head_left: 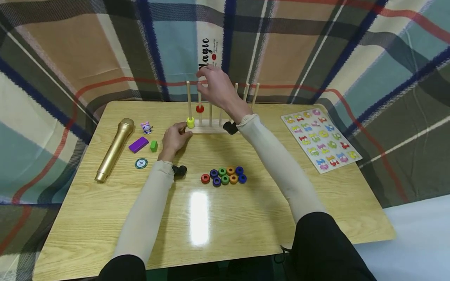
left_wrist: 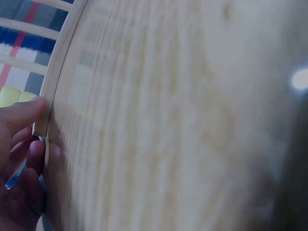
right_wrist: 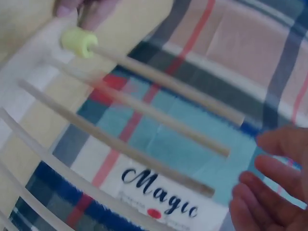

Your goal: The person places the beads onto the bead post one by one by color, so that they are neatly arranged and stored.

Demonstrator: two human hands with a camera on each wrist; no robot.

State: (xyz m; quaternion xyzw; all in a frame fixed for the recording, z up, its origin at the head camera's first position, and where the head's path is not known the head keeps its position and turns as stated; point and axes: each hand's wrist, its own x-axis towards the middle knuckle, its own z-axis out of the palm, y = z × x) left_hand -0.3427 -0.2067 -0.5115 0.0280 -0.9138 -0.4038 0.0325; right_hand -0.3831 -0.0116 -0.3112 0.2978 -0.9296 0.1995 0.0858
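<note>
Nearest the person, a cluster of loose rings (head_left: 224, 176) in red, blue, green and orange lies on the wooden table (head_left: 246, 218), well apart from both hands. They look light, hard and smooth, likely easy to pinch by the rim between thumb and finger, though prone to roll if dropped on edge.

Farther back, the left hand (head_left: 174, 138) rests at the near-left end of the peg rack (head_left: 211, 128), fingers curled against its base just beside the yellow ring (head_left: 190, 122) seated low on the first peg. The rack looks stiff and light (steadying it by the base seems sensible).

Beyond, the right hand (head_left: 215, 88) hovers at the peg tops with fingers loosely spread, holding nothing; a red ring (head_left: 199, 109) sits partway down the second peg.

The left wrist view shows only the fingers (left_wrist: 21, 159) pressed to the base edge. The right wrist view shows the empty fingertips (right_wrist: 269, 192) clear of the pegs, which the head view cannot settle.
</note>
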